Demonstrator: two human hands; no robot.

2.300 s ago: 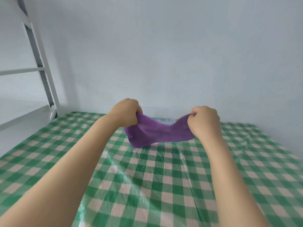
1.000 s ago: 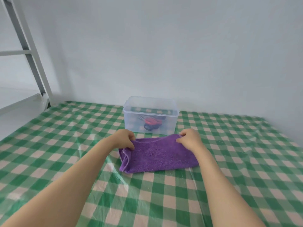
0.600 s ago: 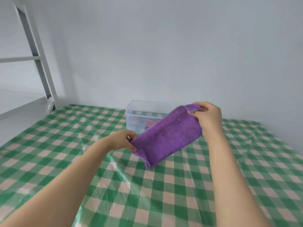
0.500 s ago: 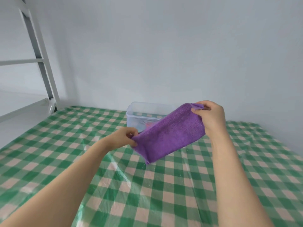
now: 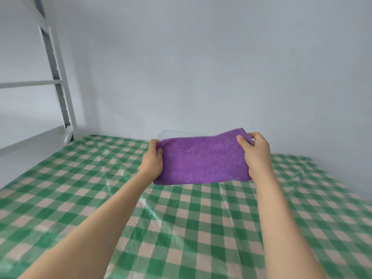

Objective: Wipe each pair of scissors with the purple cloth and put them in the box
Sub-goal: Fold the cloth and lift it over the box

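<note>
Now level: the purple cloth (image 5: 203, 158), tilted right-end-high half a second ago, is held folded and horizontal above the checked tablecloth (image 5: 181, 222). The left hand (image 5: 152, 159) grips its left end, and the right hand (image 5: 255, 155) grips its right end, thumb on the front. Only a rim corner of the clear box (image 5: 171, 134) shows behind the cloth; its contents are hidden.

a plain pale grey wall (image 5: 201, 63) fills the back, evenly lit. at left stands a white metal frame (image 5: 67, 109) with a crossbar (image 5: 30, 84). the surface (image 5: 332, 198) wears a green-and-cream checked cloth (image 5: 191, 228) under glossy, wrinkled clear plastic (image 5: 112, 178).
</note>
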